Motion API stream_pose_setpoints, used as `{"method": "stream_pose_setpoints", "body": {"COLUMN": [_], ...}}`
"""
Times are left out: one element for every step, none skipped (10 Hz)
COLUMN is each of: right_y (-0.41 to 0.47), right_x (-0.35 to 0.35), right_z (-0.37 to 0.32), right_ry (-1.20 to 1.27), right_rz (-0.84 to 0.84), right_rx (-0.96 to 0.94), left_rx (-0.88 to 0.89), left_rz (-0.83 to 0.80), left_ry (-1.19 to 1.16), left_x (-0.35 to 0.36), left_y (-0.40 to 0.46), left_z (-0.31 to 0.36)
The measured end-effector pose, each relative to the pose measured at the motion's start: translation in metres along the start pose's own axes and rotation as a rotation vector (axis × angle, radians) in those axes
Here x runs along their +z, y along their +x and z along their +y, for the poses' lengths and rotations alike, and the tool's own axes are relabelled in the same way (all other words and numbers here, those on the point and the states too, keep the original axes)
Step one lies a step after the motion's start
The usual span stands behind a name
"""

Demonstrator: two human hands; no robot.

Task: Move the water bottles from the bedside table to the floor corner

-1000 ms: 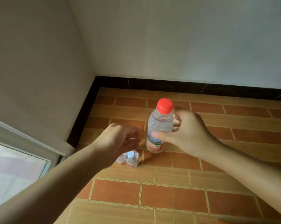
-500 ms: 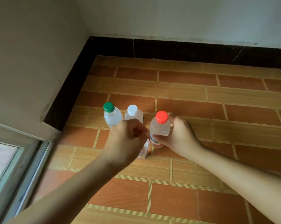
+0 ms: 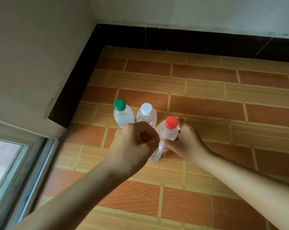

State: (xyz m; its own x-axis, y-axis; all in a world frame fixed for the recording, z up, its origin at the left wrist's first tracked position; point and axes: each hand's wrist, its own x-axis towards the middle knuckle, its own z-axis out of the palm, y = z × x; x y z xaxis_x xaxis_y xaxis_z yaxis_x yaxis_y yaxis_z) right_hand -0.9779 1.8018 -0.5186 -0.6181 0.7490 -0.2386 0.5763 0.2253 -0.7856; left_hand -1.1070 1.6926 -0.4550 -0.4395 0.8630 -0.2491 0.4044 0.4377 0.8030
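Near the floor corner stand two clear water bottles, one with a green cap [image 3: 123, 115] and one with a white cap [image 3: 147, 113]. My right hand [image 3: 188, 143] grips a red-capped bottle [image 3: 169, 130] round its body, just right of the white-capped one. My left hand [image 3: 133, 146] is curled into a fist over the top of another clear bottle [image 3: 155, 155]. Only that bottle's lower body shows beneath the fingers, and its cap is hidden. Whether the two held bottles touch the floor cannot be told.
The orange tiled floor [image 3: 206, 113] meets two pale walls with a black skirting [image 3: 74, 90] along both. A window or sliding-door frame [image 3: 24, 171] runs along the lower left.
Both hands have come down toward the floor beside the green-capped and white-capped bottles. The red-capped bottle now sits low next to the white-capped one.
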Motion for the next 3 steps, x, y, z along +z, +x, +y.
{"method": "stream_pose_setpoints", "body": {"right_y": [-0.004,-0.006,-0.01], "right_x": [-0.007,-0.018,-0.037], "right_z": [-0.005,-0.006,-0.02], "right_ry": [0.013,0.083,0.038], "right_rz": [-0.034,-0.058,-0.062], "right_rx": [0.044,0.075,0.083], "left_rx": [0.026,0.043,0.062], "left_rz": [-0.013,-0.033,-0.067], "left_ry": [0.052,0.109,0.224], "left_x": [-0.006,-0.018,-0.037], "left_y": [0.0,0.003,0.004], "left_z": [0.005,0.014,0.028]}}
